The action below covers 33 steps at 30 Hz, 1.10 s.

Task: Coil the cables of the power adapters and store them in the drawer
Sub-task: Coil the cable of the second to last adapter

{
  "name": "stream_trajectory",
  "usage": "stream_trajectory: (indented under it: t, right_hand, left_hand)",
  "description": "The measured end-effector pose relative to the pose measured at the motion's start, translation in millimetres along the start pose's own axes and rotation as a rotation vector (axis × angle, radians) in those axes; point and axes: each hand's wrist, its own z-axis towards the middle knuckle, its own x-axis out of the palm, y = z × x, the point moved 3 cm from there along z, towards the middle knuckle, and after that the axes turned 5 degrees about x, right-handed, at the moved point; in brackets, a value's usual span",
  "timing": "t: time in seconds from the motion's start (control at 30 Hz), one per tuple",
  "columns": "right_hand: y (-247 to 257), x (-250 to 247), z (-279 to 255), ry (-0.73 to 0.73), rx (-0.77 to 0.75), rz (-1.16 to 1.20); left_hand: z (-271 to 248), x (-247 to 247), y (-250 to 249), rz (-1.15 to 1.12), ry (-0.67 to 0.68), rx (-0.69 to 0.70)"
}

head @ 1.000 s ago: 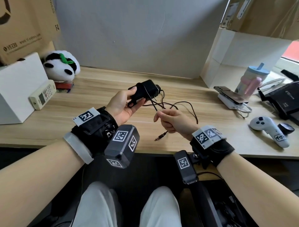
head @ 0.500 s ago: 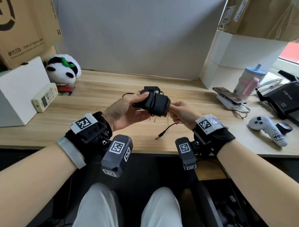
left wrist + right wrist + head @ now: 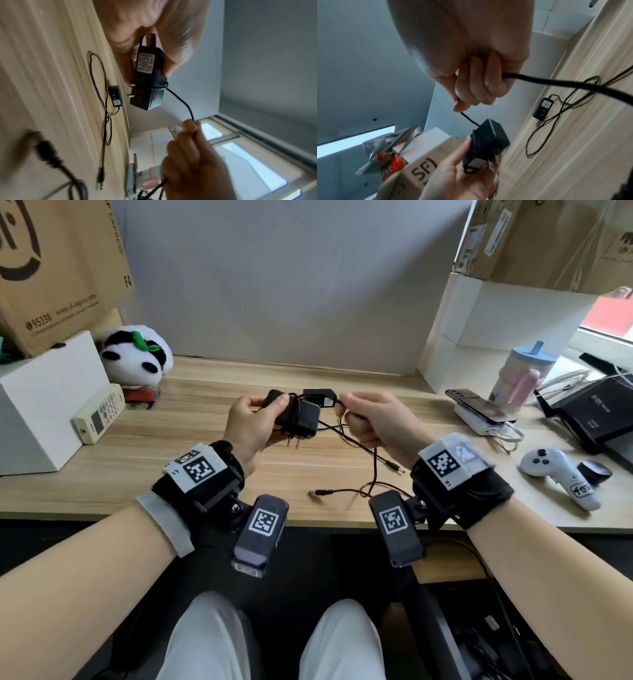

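Observation:
My left hand [image 3: 253, 422] grips a black power adapter [image 3: 301, 419] above the wooden desk, prongs pointing down, with cable turns wrapped round its body [image 3: 147, 75]. My right hand [image 3: 366, 422] pinches that adapter's thin black cable [image 3: 181, 104] just to its right, and the cable runs taut from the adapter [image 3: 486, 140] into the fist [image 3: 471, 83]. The loose end with its barrel plug [image 3: 320, 493] trails near the desk's front edge. A second black adapter [image 3: 320, 398] lies on the desk behind my hands, its cable [image 3: 544, 127] uncoiled. No drawer is in view.
A white box [image 3: 41, 405], a remote [image 3: 99, 414] and a plush panda [image 3: 137, 356] stand at the left. At the right are a phone on a white block [image 3: 479, 416], a pink and blue cup [image 3: 520, 374], a black router [image 3: 596, 412] and a white controller [image 3: 561, 474].
My right hand has carried the cable round the adapter and now pulls it out to the right. The trailing plug end has shifted along the desk. Both hands sit a little farther back.

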Motion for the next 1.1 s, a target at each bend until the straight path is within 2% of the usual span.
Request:
stream_trajectory:
  t: [0.1, 0.2, 0.33, 0.47, 0.6, 0.7, 0.8, 0.9, 0.97, 1.03, 1.1]
  right_hand:
    - [-14, 14, -6, 0.114, 0.016, -0.132]
    - [-25, 23, -8, 0.151, 0.040, -0.193]
    - [-36, 32, -7, 0.172, 0.066, -0.129]
    - [-44, 34, -3, 0.150, 0.065, -0.024]
    - [-46, 18, 0, 0.073, 0.078, 0.109]
    - [-43, 3, 1, 0.038, 0.114, 0.206]
    - [-35, -5, 2, -0.020, 0.135, 0.181]
    - [-25, -10, 2, -0.095, 0.149, 0.138]
    - [-22, -9, 2, -0.121, 0.133, 0.091]
    - [-20, -7, 0, -0.128, 0.105, 0.044]
    - [-19, -6, -3, -0.141, 0.067, -0.008]
  left_hand:
    - [2, -4, 2, -0.207, -0.060, -0.099]
    - [-2, -1, 1, -0.337, -0.004, -0.186]
    - [-15, 10, -6, -0.459, 0.041, -0.256]
    - [-26, 20, -13, -0.493, 0.101, -0.253]
    - [-29, 21, -14, -0.370, 0.273, -0.232]
    - [-27, 18, -10, -0.228, 0.353, -0.212]
    - [-31, 19, -12, -0.073, 0.457, -0.146]
    - [-33, 21, -12, 0.153, 0.442, 0.010]
    - [-32, 22, -10, 0.203, 0.393, 0.086]
    - [-30, 23, -7, 0.216, 0.355, 0.102]
    - [-30, 24, -5, 0.200, 0.366, 0.053]
